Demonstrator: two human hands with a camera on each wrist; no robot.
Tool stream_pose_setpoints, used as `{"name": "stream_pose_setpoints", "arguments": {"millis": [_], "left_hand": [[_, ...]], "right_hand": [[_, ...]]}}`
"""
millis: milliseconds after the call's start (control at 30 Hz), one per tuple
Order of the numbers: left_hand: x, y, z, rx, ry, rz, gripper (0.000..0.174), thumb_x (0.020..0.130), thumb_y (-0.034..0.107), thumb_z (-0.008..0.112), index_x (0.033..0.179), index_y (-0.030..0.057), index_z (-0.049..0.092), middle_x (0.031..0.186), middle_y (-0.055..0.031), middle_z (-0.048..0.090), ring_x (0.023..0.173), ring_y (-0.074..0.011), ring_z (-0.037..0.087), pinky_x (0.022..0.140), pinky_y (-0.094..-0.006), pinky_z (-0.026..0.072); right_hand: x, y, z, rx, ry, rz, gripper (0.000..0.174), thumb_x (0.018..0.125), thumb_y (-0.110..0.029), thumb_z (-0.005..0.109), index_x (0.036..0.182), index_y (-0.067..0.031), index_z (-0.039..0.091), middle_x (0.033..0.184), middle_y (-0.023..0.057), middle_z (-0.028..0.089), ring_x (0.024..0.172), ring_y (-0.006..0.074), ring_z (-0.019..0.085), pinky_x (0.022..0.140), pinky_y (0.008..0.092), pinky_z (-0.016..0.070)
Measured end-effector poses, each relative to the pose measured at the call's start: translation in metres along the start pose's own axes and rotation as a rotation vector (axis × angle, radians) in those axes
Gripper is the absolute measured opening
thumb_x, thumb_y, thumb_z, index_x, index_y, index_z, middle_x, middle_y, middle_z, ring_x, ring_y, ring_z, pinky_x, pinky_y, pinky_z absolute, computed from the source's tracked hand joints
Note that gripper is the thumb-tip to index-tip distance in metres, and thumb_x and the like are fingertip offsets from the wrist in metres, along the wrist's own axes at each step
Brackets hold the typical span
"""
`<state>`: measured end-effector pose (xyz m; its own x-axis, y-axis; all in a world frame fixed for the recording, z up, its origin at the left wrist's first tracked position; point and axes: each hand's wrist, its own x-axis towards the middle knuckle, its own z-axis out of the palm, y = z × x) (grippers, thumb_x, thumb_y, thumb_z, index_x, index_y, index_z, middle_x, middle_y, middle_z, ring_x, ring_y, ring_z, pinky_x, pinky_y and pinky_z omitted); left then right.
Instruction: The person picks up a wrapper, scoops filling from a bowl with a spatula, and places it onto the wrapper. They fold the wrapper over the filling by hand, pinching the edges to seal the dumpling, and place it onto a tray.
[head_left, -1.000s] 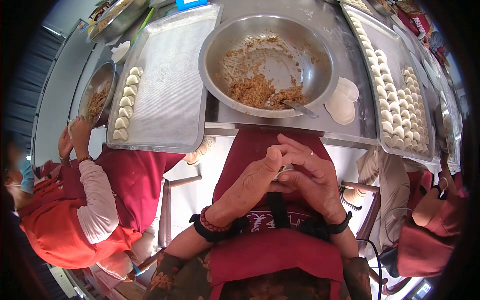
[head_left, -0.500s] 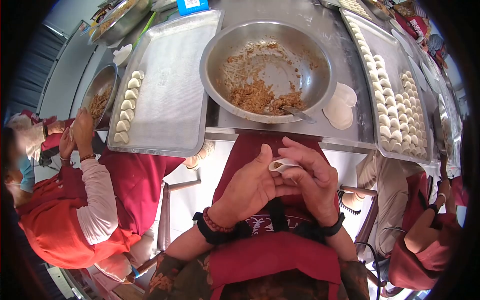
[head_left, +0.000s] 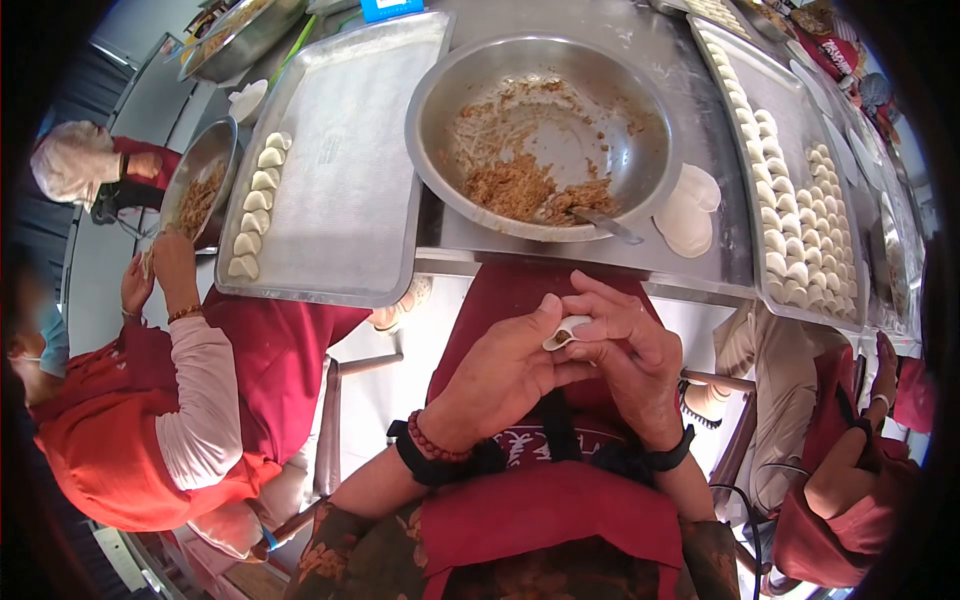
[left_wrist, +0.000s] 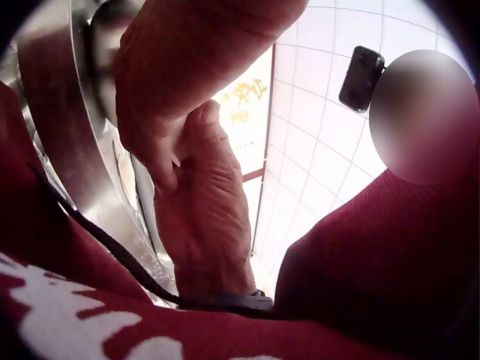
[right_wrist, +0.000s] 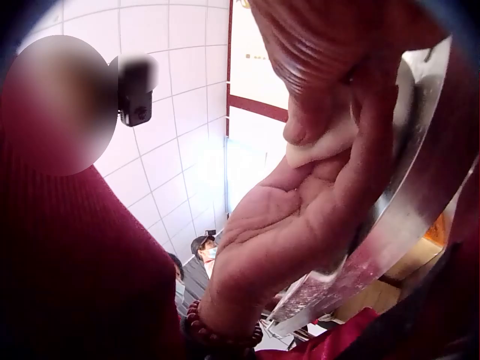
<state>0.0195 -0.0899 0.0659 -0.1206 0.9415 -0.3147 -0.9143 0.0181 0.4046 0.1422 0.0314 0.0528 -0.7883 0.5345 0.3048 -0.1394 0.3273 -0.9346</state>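
**Two hands pinching a dumpling**

The left hand [head_left: 505, 375] and right hand [head_left: 625, 360] are together gripping a soft, pale dumpling [head_left: 565, 332] over the red apron [head_left: 490, 290]. Only the right wrist view is showing its smooth dough underside. The left wrist view is apparently hiding it.

Pale white dumpling [head_left: 566, 332] dead centre; dark red apron [head_left: 540, 510] with white lettering at 6 o'clock, reddish-brown bead bracelet [head_left: 428, 445] and brown floral sleeve [head_left: 345, 545] at 7, silver bowl [head_left: 635, 110] of brown filling [head_left: 515, 188] at 12, white dumpling rows [head_left: 790, 225] on grey tray [head_left: 795, 105] at 2.
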Motion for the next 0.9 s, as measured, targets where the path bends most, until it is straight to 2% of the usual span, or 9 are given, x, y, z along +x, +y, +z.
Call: {"name": "stream_pose_setpoints", "arguments": {"millis": [33,200,300,400,533,600,700,800,900], "left_hand": [[-0.001,0.000,0.001,0.008,0.000,0.004,0.047,0.108,0.036,0.039,0.133,-0.0026,0.050,0.120,-0.0088,0.058,0.108,-0.0157,0.058,0.104,-0.0398,0.0479],[-0.003,0.005,0.002,0.131,-0.001,0.013,0.044,0.107,0.034,0.044,0.127,-0.0036,0.056,0.114,-0.0076,0.061,0.107,-0.0155,0.060,0.103,-0.0401,0.0489],[-0.004,0.005,0.004,0.169,0.034,0.033,0.038,0.106,0.029,0.049,0.121,-0.0037,0.060,0.112,-0.0078,0.062,0.105,-0.0153,0.061,0.101,-0.0391,0.0508],[-0.005,0.004,0.000,0.196,0.033,0.040,0.033,0.105,0.025,0.052,0.117,-0.0035,0.062,0.110,-0.0077,0.063,0.103,-0.0146,0.062,0.098,-0.0376,0.0527],[-0.004,0.004,0.001,0.236,0.066,0.016,0.029,0.104,0.022,0.053,0.112,-0.0036,0.064,0.105,-0.0069,0.064,0.100,-0.0134,0.063,0.096,-0.0366,0.0542],[-0.003,0.003,-0.005,0.278,0.045,0.012,0.033,0.105,0.024,0.049,0.117,-0.0037,0.061,0.113,-0.0102,0.063,0.105,-0.0178,0.063,0.097,-0.0401,0.0544],[-0.002,0.006,0.000,0.200,0.051,-0.005,0.045,0.107,0.035,0.041,0.125,-0.0034,0.055,0.120,-0.0134,0.062,0.110,-0.0218,0.063,0.097,-0.0429,0.0544],[0.000,0.007,0.003,0.179,0.074,-0.018,0.056,0.107,0.045,0.032,0.133,-0.0025,0.048,0.126,-0.0154,0.059,0.113,-0.0245,0.062,0.097,-0.0441,0.0544],[0.001,0.007,0.001,0.156,0.069,-0.030,0.058,0.107,0.047,0.028,0.135,-0.0017,0.045,0.130,-0.0167,0.056,0.116,-0.0260,0.060,0.098,-0.0458,0.0537]], "right_hand": [[0.001,0.000,0.000,-0.018,-0.017,-0.020,0.017,0.081,0.001,0.073,0.096,-0.0076,0.070,0.109,0.0104,0.073,0.124,0.0341,0.059,0.097,0.0370,0.0503],[0.002,0.000,0.000,-0.086,-0.053,-0.084,0.019,0.080,0.001,0.074,0.095,-0.0075,0.067,0.109,0.0095,0.073,0.122,0.0346,0.060,0.092,0.0378,0.0520],[-0.002,-0.002,0.004,-0.035,-0.026,0.055,0.021,0.082,0.002,0.073,0.100,-0.0056,0.064,0.113,0.0115,0.072,0.124,0.0329,0.059,0.093,0.0371,0.0537],[-0.003,-0.007,0.006,0.205,-0.039,0.220,0.034,0.081,0.012,0.069,0.109,0.0004,0.054,0.124,0.0204,0.064,0.129,0.0320,0.054,0.105,0.0386,0.0476],[-0.004,-0.004,0.007,0.181,-0.016,0.178,0.028,0.087,0.005,0.068,0.112,0.0001,0.057,0.121,0.0188,0.067,0.130,0.0294,0.054,0.097,0.0334,0.0544],[-0.005,0.000,0.007,0.140,-0.037,0.164,0.033,0.087,0.005,0.068,0.117,0.0002,0.056,0.121,0.0185,0.067,0.130,0.0295,0.054,0.097,0.0336,0.0546],[-0.002,-0.014,0.010,0.286,0.014,0.322,0.033,0.087,0.003,0.068,0.119,-0.0027,0.061,0.120,0.0167,0.068,0.129,0.0300,0.055,0.097,0.0345,0.0542],[-0.002,0.000,0.002,-0.040,-0.117,0.090,0.030,0.087,0.001,0.069,0.116,-0.0065,0.067,0.120,0.0155,0.068,0.127,0.0303,0.057,0.097,0.0354,0.0540],[-0.001,0.008,0.001,-0.055,-0.128,0.010,0.018,0.087,-0.001,0.069,0.104,-0.0068,0.071,0.118,0.0155,0.068,0.125,0.0317,0.058,0.097,0.0360,0.0540]]}}
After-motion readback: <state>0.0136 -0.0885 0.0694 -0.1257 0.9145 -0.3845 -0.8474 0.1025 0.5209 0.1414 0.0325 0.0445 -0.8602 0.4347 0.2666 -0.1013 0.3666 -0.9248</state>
